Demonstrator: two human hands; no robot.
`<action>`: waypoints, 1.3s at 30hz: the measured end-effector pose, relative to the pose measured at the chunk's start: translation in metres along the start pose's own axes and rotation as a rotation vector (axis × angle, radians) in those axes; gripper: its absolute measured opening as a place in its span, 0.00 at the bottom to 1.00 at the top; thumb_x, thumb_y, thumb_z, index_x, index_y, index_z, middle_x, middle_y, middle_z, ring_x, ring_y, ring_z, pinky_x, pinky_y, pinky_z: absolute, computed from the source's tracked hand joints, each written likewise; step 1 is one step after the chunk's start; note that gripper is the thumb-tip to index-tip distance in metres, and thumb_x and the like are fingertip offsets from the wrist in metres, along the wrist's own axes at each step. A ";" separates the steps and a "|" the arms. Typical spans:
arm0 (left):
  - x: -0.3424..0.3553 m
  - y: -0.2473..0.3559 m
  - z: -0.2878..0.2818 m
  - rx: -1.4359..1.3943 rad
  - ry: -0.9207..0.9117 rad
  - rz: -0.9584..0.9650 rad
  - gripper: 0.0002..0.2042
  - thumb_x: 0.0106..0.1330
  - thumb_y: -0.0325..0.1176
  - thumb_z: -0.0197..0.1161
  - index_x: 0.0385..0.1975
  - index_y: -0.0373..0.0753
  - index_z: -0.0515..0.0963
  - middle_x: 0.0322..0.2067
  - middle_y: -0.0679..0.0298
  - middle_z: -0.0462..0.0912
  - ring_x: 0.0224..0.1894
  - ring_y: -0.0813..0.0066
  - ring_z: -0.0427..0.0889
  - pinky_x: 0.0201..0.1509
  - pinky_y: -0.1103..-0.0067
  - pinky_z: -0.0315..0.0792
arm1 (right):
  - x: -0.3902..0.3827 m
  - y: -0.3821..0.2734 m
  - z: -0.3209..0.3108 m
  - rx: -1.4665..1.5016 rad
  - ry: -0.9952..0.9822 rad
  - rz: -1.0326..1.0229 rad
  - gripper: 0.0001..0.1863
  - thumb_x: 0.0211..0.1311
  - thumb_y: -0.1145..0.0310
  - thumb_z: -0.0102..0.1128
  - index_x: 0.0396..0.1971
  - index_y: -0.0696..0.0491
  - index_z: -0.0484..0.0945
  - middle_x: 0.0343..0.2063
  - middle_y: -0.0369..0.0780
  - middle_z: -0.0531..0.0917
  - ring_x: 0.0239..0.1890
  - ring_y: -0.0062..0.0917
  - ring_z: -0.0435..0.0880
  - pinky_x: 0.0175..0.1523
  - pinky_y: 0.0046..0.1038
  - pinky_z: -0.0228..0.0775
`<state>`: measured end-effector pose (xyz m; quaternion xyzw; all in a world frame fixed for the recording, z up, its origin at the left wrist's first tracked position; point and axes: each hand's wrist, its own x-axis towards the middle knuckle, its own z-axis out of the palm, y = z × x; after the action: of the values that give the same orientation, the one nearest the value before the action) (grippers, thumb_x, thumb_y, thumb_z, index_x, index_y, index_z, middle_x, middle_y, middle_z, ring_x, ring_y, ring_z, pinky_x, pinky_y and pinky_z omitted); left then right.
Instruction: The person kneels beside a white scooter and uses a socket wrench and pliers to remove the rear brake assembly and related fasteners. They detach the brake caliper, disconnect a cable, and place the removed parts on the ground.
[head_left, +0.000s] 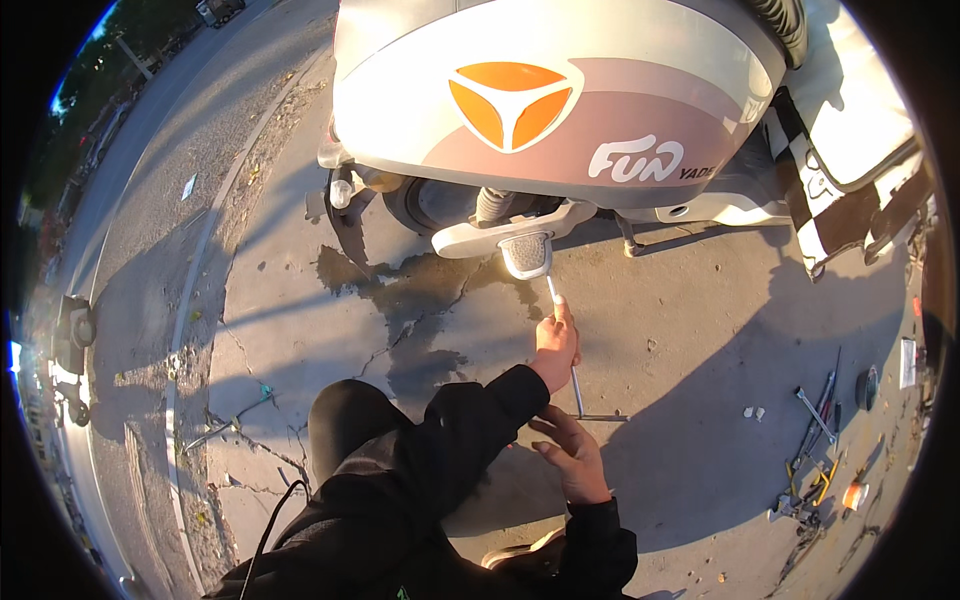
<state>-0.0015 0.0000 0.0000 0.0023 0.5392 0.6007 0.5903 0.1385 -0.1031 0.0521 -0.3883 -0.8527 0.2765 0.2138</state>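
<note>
My left hand [557,345] is closed around the thin shaft of a T-handle wrench [577,395], index finger laid along it. The far end of the shaft meets a light footrest [526,256] with a textured pad, low on the side of a scooter [640,120]. At the near end is the wrench's crossbar. Just beside that crossbar my right hand [574,458] has its fingers apart and loosely curved. I cannot tell whether its fingertips touch the bar.
Hand tools [815,420] and a roll of tape [867,387] lie on the pavement at the right. A checkered cloth [805,200] hangs from the scooter. Its kickstand [630,243] reaches down behind the footrest. A wet patch [410,300] darkens the ground, and a road runs along the left.
</note>
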 end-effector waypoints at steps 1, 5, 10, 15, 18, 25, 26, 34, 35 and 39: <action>0.002 0.003 0.001 -0.056 -0.005 -0.031 0.25 0.73 0.62 0.45 0.24 0.47 0.61 0.16 0.72 0.59 0.13 0.80 0.55 0.17 0.79 0.54 | -0.007 0.001 0.006 0.225 0.085 0.201 0.29 0.65 0.56 0.58 0.60 0.57 0.69 0.53 0.45 0.78 0.47 0.35 0.81 0.49 0.34 0.74; 0.002 0.007 -0.021 -0.280 -0.236 -0.179 0.25 0.74 0.62 0.42 0.24 0.48 0.61 0.17 0.73 0.57 0.16 0.81 0.55 0.20 0.81 0.52 | -0.017 0.017 0.037 1.200 0.326 0.828 0.22 0.68 0.62 0.57 0.58 0.56 0.71 0.52 0.46 0.80 0.41 0.31 0.81 0.43 0.35 0.75; 0.011 0.012 -0.012 -0.226 -0.101 -0.100 0.24 0.75 0.61 0.40 0.24 0.48 0.61 0.18 0.74 0.55 0.17 0.81 0.53 0.21 0.81 0.51 | -0.029 0.024 0.051 1.269 0.357 0.905 0.19 0.71 0.61 0.53 0.56 0.56 0.73 0.48 0.46 0.82 0.38 0.31 0.82 0.42 0.38 0.73; 0.014 0.012 -0.002 -0.360 -0.157 -0.081 0.25 0.75 0.61 0.40 0.22 0.49 0.60 0.18 0.74 0.54 0.17 0.80 0.51 0.19 0.80 0.48 | -0.052 -0.015 0.064 1.186 0.657 0.999 0.28 0.73 0.46 0.46 0.52 0.58 0.74 0.42 0.45 0.85 0.42 0.39 0.82 0.50 0.42 0.68; 0.015 0.007 -0.017 -0.474 -0.307 -0.158 0.25 0.75 0.62 0.40 0.22 0.49 0.60 0.17 0.75 0.53 0.16 0.82 0.50 0.18 0.81 0.45 | -0.038 0.010 0.049 1.366 0.375 1.130 0.32 0.70 0.44 0.40 0.56 0.58 0.73 0.43 0.45 0.84 0.37 0.32 0.83 0.40 0.33 0.72; 0.022 0.010 -0.004 -0.350 -0.054 0.002 0.22 0.77 0.56 0.42 0.25 0.47 0.63 0.20 0.74 0.60 0.18 0.82 0.57 0.21 0.83 0.53 | -0.022 0.011 0.051 0.261 0.355 0.500 0.18 0.70 0.71 0.54 0.58 0.55 0.73 0.51 0.49 0.80 0.45 0.36 0.84 0.45 0.34 0.76; 0.024 0.010 -0.001 -0.391 -0.085 0.009 0.22 0.77 0.57 0.42 0.24 0.47 0.63 0.20 0.74 0.60 0.18 0.82 0.56 0.20 0.83 0.52 | -0.030 0.001 0.054 0.287 0.467 0.490 0.18 0.70 0.71 0.54 0.58 0.56 0.72 0.51 0.49 0.80 0.45 0.36 0.84 0.45 0.34 0.76; 0.033 0.010 -0.016 -0.642 -0.375 -0.148 0.25 0.75 0.62 0.39 0.21 0.51 0.61 0.18 0.76 0.54 0.18 0.83 0.52 0.19 0.82 0.47 | -0.021 0.029 0.056 0.776 0.321 0.686 0.18 0.71 0.71 0.53 0.57 0.59 0.72 0.56 0.48 0.78 0.47 0.36 0.81 0.49 0.35 0.76; 0.033 0.011 -0.015 -0.654 -0.392 -0.153 0.23 0.76 0.60 0.40 0.24 0.50 0.63 0.18 0.77 0.56 0.18 0.83 0.53 0.19 0.83 0.48 | -0.019 0.035 0.057 0.479 0.315 0.525 0.17 0.71 0.71 0.52 0.57 0.60 0.71 0.57 0.48 0.77 0.47 0.36 0.81 0.50 0.35 0.75; 0.034 0.012 -0.004 -0.495 -0.145 0.031 0.20 0.77 0.56 0.43 0.30 0.48 0.66 0.19 0.76 0.59 0.19 0.84 0.57 0.20 0.83 0.51 | -0.033 0.029 0.061 0.284 0.542 0.469 0.17 0.72 0.67 0.51 0.55 0.60 0.72 0.54 0.48 0.77 0.48 0.37 0.79 0.50 0.37 0.74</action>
<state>-0.0231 0.0248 -0.0154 -0.0910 0.3322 0.7214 0.6007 0.1394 -0.1318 -0.0178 -0.5984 -0.6063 0.3204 0.4142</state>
